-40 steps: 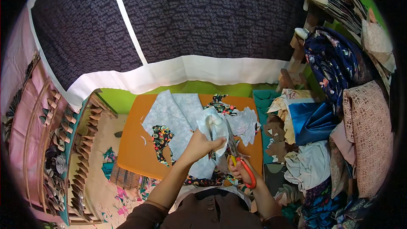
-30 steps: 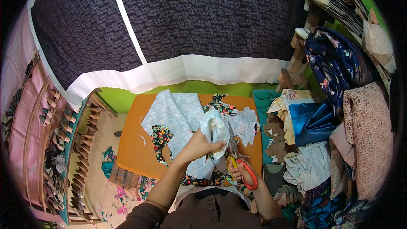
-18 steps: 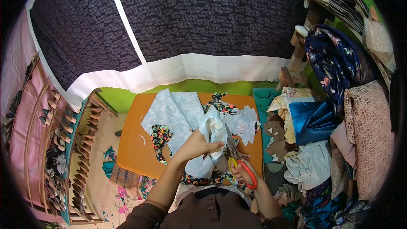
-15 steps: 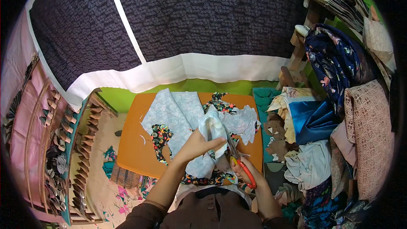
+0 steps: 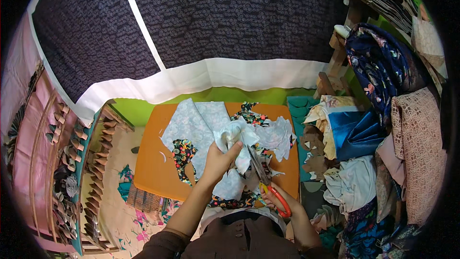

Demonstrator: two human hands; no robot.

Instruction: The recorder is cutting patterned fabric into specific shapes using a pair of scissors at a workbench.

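The scissors point(image 5: 263, 177) have a red and yellow handle with silver-grey blades, and the bunched cloth point(image 5: 247, 136) is whitish blue. On the orange worktop point(image 5: 148, 163), the spread cloth point(image 5: 191, 122) is pale blue with faint mottling, and the scrap point(image 5: 180, 152) is black with multicoloured florals. The curtain point(image 5: 239, 24) is dark, covered in paler swirls.

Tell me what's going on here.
A person's left grip holds a bunched pale cloth, and the right grip holds scissors, blades close beside the cloth; whether they touch is unclear. On the orange table lie a larger pale fabric and dark floral pieces.
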